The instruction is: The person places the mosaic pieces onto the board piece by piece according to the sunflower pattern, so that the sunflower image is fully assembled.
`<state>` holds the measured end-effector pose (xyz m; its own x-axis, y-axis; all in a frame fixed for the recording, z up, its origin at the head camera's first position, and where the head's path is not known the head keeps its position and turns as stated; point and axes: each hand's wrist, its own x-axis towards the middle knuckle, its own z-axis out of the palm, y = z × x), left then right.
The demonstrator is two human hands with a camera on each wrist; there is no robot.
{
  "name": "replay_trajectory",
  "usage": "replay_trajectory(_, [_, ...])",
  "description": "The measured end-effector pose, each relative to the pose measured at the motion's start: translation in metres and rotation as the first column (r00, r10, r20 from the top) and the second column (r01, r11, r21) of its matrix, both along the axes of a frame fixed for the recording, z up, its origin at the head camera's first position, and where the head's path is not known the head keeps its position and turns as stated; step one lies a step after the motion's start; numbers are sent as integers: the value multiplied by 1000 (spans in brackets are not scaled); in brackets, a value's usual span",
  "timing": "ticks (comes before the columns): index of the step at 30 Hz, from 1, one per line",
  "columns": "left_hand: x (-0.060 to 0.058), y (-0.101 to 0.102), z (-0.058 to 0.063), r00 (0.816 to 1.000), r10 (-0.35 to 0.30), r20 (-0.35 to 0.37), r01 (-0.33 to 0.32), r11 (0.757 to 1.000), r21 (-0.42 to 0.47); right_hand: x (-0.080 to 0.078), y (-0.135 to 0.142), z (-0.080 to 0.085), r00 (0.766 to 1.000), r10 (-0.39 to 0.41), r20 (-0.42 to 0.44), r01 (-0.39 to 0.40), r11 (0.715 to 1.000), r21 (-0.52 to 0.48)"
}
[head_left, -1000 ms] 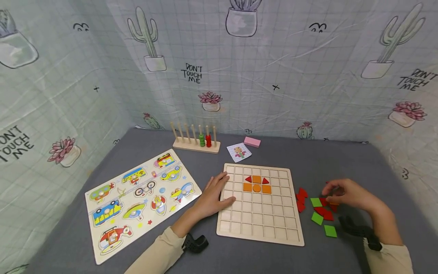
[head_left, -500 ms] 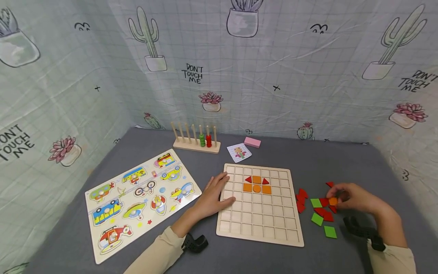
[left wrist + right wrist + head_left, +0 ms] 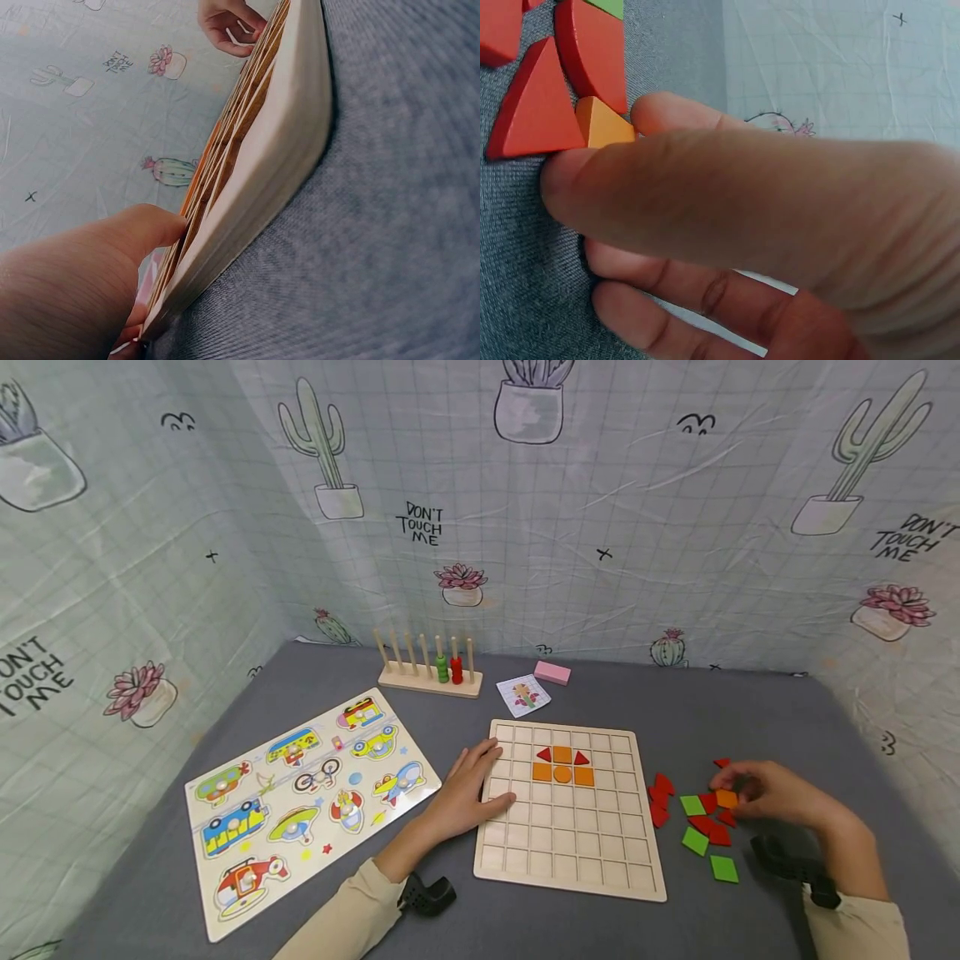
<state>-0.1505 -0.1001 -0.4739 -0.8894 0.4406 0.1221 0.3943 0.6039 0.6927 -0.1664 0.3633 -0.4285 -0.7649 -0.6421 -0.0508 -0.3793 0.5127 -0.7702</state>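
Note:
My left hand (image 3: pixel 468 789) lies along the left side of the pale wooden grid board (image 3: pixel 562 860), thumb (image 3: pixel 161 225) on its upper face and fingertips at its rim. Orange squares (image 3: pixel 562 755), an orange circle (image 3: pixel 562 773) and two red triangles (image 3: pixel 581 758) sit in the grid cells. Right of the board, my right hand (image 3: pixel 776 793) pinches an orange tile (image 3: pixel 726 798) between thumb and index finger, low among the loose tiles. In the right wrist view a red triangle (image 3: pixel 540 109) lies close by the thumb tip, which partly hides the orange tile (image 3: pixel 600 124).
Green squares (image 3: pixel 723 869) and red pieces (image 3: pixel 660 800) lie between board and right hand. A pattern card (image 3: pixel 523 695) and pink block (image 3: pixel 552 673) stand behind the board. A vehicle puzzle (image 3: pixel 315 810) and peg rack (image 3: pixel 430 680) are to the left.
My right hand has shifted slightly right and lower since a second ago; the orange tile at its fingertips has moved slightly up and left. My left hand stays on the board.

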Motion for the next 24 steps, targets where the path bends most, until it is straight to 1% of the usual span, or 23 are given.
replay_trajectory(7, [1,0,1,1000,-2,-4,2,1000,7,-2,-2,-3,999,-4,-46,4,1000,3])
replay_trajectory(11, [1,1,1,1000,0,2,0,1000,8,-2,-3,-4,997,-18,-74,20,1000,22])
replay_trajectory(18, [1,1,1,1000,0,8,0,1000,6,0,-4,-1,997,-49,-58,53,996,68])
replay_trajectory(20, [1,1,2,1000,-3,11,3,1000,4,1,-5,1,996,-57,-62,61,996,59])
replay_trajectory(24, [0,0,2,1000,-1,4,1,1000,5,0,-10,3,991,-57,-117,59,998,9])
